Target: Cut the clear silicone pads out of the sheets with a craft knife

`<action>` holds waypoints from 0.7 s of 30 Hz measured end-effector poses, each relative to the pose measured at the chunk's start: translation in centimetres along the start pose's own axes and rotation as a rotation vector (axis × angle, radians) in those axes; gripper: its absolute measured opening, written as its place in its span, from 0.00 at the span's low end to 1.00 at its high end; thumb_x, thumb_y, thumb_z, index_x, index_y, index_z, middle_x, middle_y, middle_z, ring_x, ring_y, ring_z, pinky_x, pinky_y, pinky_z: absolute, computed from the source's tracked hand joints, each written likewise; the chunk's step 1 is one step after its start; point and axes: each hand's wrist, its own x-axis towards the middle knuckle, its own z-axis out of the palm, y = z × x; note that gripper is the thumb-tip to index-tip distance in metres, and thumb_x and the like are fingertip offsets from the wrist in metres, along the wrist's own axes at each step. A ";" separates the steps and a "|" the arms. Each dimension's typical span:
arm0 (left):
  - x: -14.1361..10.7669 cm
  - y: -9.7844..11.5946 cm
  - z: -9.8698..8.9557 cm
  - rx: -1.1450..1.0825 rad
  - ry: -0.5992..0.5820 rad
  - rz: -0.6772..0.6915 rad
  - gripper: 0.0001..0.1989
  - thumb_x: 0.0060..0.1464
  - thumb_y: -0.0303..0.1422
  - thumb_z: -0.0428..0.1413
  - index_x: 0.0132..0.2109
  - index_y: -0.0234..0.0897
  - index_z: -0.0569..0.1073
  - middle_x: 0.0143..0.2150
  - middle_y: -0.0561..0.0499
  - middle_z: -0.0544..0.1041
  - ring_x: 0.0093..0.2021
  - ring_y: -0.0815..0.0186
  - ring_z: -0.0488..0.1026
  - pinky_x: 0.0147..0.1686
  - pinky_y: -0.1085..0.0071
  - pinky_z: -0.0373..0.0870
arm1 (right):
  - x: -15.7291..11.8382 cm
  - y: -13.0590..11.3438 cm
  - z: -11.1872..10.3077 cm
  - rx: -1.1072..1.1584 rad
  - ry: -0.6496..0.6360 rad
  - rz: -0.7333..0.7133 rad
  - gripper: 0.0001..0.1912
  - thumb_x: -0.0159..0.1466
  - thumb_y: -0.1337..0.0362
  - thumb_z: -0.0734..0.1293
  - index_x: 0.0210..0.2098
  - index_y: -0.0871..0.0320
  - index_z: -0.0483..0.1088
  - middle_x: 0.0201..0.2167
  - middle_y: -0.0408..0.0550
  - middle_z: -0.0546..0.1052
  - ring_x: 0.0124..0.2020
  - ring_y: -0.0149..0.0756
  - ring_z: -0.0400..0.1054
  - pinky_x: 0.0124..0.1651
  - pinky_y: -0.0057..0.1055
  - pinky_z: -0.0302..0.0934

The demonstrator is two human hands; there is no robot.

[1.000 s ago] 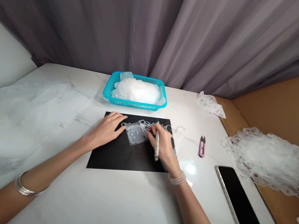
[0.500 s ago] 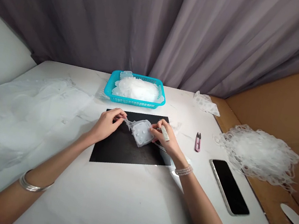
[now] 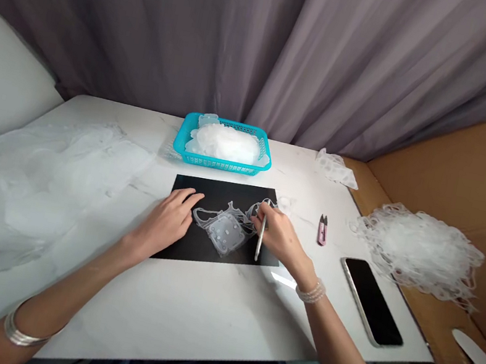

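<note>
A translucent, square-bodied plastic piece (image 3: 225,233) with small bumps and thin stringy edging lies on a black mat (image 3: 218,189). My left hand (image 3: 173,220) rests at the mat's left part, fingers apart, its fingertips close to the piece's looped left edge. At the other side my right hand (image 3: 276,230) is closed around a slim white pen-like tool (image 3: 259,241), which points down toward the front of the mat. The fingers of that hand are also at the stringy strip on the piece's upper right; whether they pinch it is unclear.
Behind the mat stands a turquoise basket (image 3: 220,164) of translucent pieces. A large clear plastic heap (image 3: 48,191) covers the left. To the right are pink snips (image 3: 323,230), a phone (image 3: 372,302), a pile of stringy scraps (image 3: 424,248) and a crumpled clear bag (image 3: 337,168).
The plastic piece has come down flat onto the mat. My left hand has let go of its edge and opened. The tool in my right hand now points toward me.
</note>
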 end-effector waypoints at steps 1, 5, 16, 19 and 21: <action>0.5 0.4 -0.1 -0.028 -0.016 -0.011 0.23 0.63 0.26 0.45 0.63 0.33 0.67 0.62 0.39 0.69 0.63 0.53 0.64 0.62 0.56 0.63 | -0.2 0.3 -0.2 -0.023 0.046 0.035 0.09 0.64 0.65 0.61 0.30 0.52 0.55 0.25 0.44 0.66 0.27 0.38 0.61 0.31 0.32 0.49; 4.2 2.2 0.6 -0.117 -0.090 -0.028 0.20 0.63 0.34 0.47 0.58 0.34 0.71 0.54 0.40 0.75 0.59 0.51 0.68 0.59 0.55 0.64 | -2.2 3.0 -1.6 -0.094 0.225 0.258 0.08 0.65 0.61 0.60 0.31 0.52 0.55 0.26 0.45 0.70 0.27 0.40 0.63 0.33 0.33 0.49; 9.5 5.5 3.1 -0.518 -0.504 -0.069 0.10 0.48 0.36 0.59 0.23 0.37 0.75 0.21 0.52 0.74 0.25 0.65 0.72 0.26 0.72 0.61 | -4.2 2.4 0.6 0.189 0.183 0.374 0.20 0.63 0.48 0.65 0.26 0.50 0.53 0.18 0.40 0.66 0.21 0.38 0.62 0.26 0.33 0.52; 7.5 5.4 2.6 -0.693 -0.575 -0.164 0.11 0.55 0.37 0.59 0.28 0.34 0.76 0.25 0.53 0.74 0.26 0.68 0.71 0.27 0.73 0.66 | -3.9 -0.1 1.8 0.305 0.111 0.375 0.21 0.64 0.46 0.65 0.27 0.50 0.52 0.17 0.39 0.66 0.17 0.37 0.63 0.22 0.32 0.53; 6.2 5.5 2.7 -0.839 -0.576 -0.257 0.12 0.61 0.39 0.58 0.40 0.32 0.76 0.36 0.51 0.77 0.34 0.66 0.75 0.33 0.69 0.73 | -4.3 -1.6 2.5 0.485 0.082 0.370 0.22 0.63 0.47 0.66 0.27 0.50 0.51 0.18 0.37 0.65 0.18 0.35 0.64 0.22 0.31 0.55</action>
